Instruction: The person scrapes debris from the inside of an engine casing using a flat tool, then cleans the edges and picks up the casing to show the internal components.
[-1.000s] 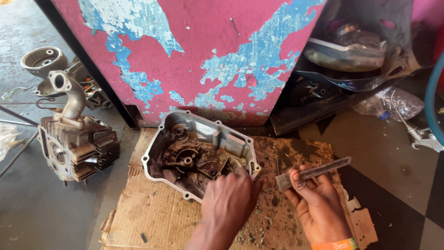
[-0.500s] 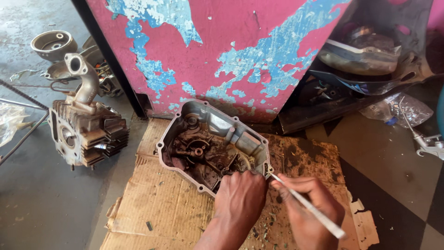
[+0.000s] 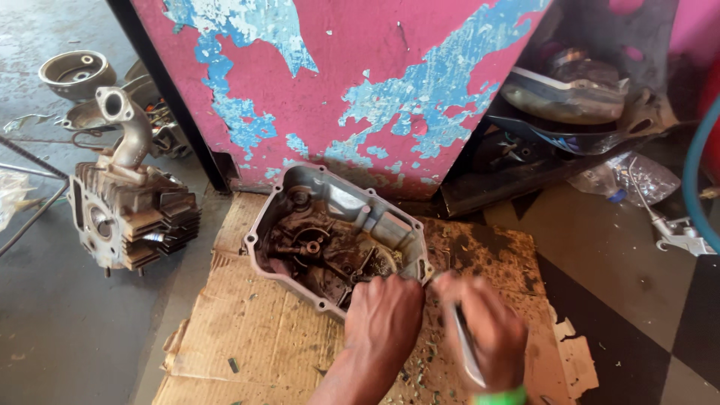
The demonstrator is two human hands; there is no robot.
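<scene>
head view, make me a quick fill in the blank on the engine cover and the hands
1. The grey metal engine cover lies on a sheet of brown ____.
2. The flat metal blade is held in the ____ hand.
3. The finned grey engine cylinder stands on the ____ side of the picture.
4. Behind the cover stands a panel painted pink with patches of ____ showing through.

Missing words: cardboard; right; left; blue
</scene>
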